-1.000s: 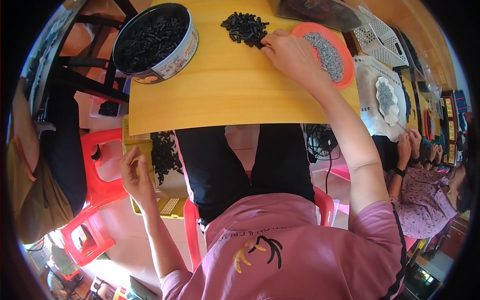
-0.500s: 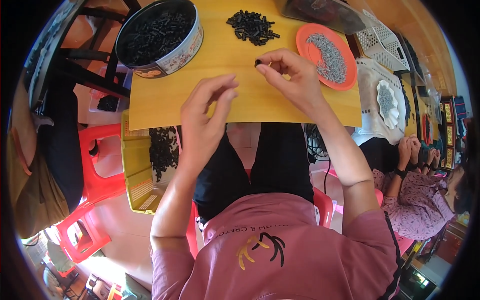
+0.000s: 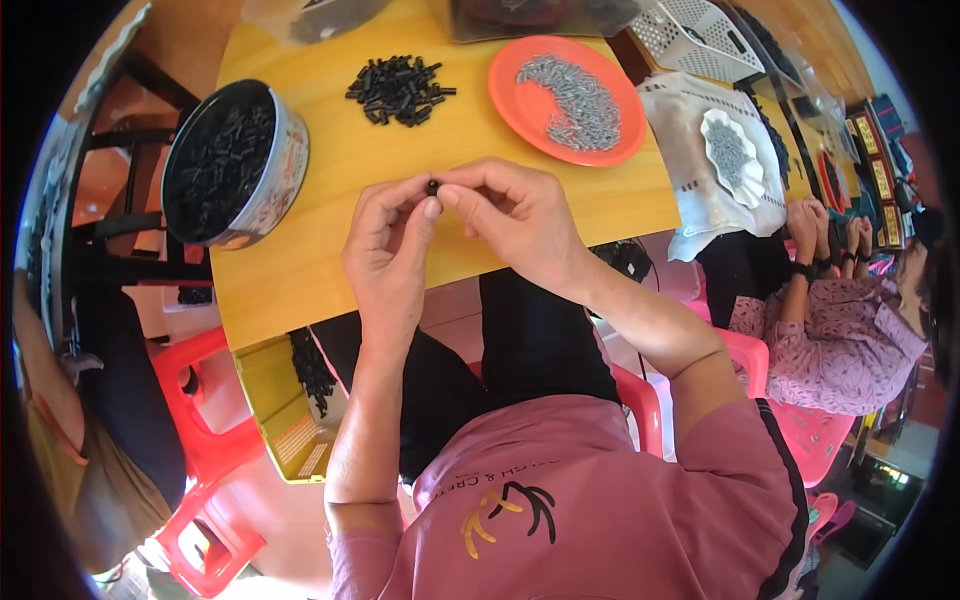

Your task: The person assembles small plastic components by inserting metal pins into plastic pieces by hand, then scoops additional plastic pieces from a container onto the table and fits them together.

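Both hands meet over the table's near part, fingertips together around a small black cylindrical piece [image 3: 433,187]. My left hand [image 3: 388,230] pinches it between thumb and fingers from the left. From the right, my right hand [image 3: 525,215] closes thumb and forefinger on the same piece; its other fingers are curled, and whatever lies inside them is hidden. Beyond the hands lies a loose pile of short black tubes [image 3: 398,92]. An orange-red plate [image 3: 515,113] at the back right carries many small silver metal pieces [image 3: 585,110], perhaps screws.
A round tin [image 3: 285,170] full of black pieces stands at the table's left edge. Clear plastic containers [image 3: 540,18] line the back. To the right are a white cloth [image 3: 690,225], a shell-shaped dish [image 3: 755,190] and seated people. A yellow crate [image 3: 265,390] sits below left.
My left hand has come across to my right hand and closed on the black piece that the right hand held. The view has turned, so the table appears shifted left.
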